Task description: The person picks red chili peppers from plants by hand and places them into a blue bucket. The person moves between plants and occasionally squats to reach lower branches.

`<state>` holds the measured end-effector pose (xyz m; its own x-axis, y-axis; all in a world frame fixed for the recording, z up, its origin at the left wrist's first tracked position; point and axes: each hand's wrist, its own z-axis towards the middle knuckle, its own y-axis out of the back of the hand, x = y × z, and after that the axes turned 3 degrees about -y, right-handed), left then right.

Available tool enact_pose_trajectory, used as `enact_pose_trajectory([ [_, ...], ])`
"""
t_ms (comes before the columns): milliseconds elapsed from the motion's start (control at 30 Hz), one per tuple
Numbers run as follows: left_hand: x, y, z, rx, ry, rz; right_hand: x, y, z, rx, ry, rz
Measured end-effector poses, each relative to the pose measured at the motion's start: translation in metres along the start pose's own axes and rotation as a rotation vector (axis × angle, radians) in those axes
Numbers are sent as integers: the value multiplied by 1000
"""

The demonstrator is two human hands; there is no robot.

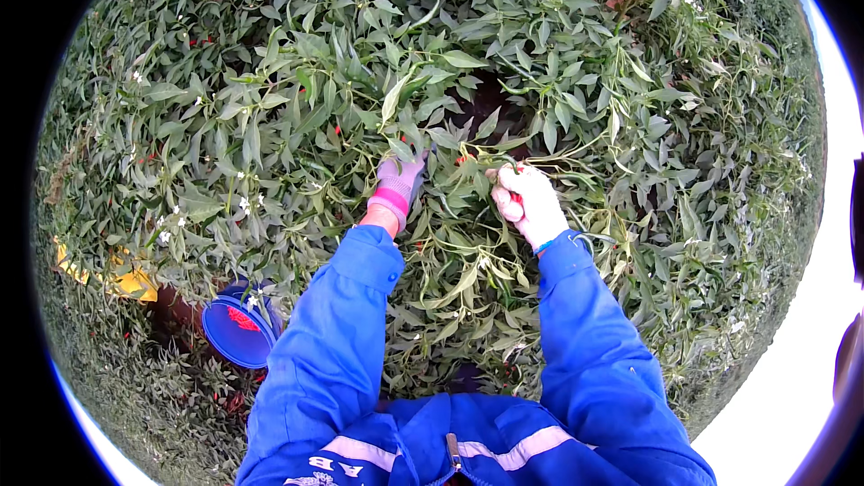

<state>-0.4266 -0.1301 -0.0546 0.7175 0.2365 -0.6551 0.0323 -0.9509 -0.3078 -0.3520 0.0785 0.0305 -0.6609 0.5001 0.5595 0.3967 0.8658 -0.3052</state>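
Observation:
My left hand [399,183], in a purple-grey glove with a pink cuff, reaches into the leaves of a chilli plant [466,233]. Foliage covers its fingertips, so I cannot tell what they hold. To the right, my right hand [536,206] wears a white glove, and its fingers are curled in at the stems. Red chilli peppers [516,198] show between those fingers. Between the two hands, another bit of red chilli [462,160] peeks through the leaves. Green chillies [516,67] hang from the branches beyond my right hand.
At the lower left, beside my left sleeve, a blue bucket [214,332] leans with red chillies [241,318] inside. A yellow sheet or bag [137,285] lies past it, partly under leaves. Dense chilli plants with small white flowers [244,204] surround me on all sides.

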Motion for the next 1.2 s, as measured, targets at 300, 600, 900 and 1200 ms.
enact_pose_trajectory([
  [300,41,27,36,73,80,-121,15,-42,-11,-249,258,-543],
  [600,15,0,17,-68,124,-31,-37,-17,50,-462,985,-1591],
  [900,10,0,11,-89,31,59,-8,-54,31,-331,405,-738],
  [1200,23,5,11,-11,-9,7,-28,-38,2,83,10,205],
])
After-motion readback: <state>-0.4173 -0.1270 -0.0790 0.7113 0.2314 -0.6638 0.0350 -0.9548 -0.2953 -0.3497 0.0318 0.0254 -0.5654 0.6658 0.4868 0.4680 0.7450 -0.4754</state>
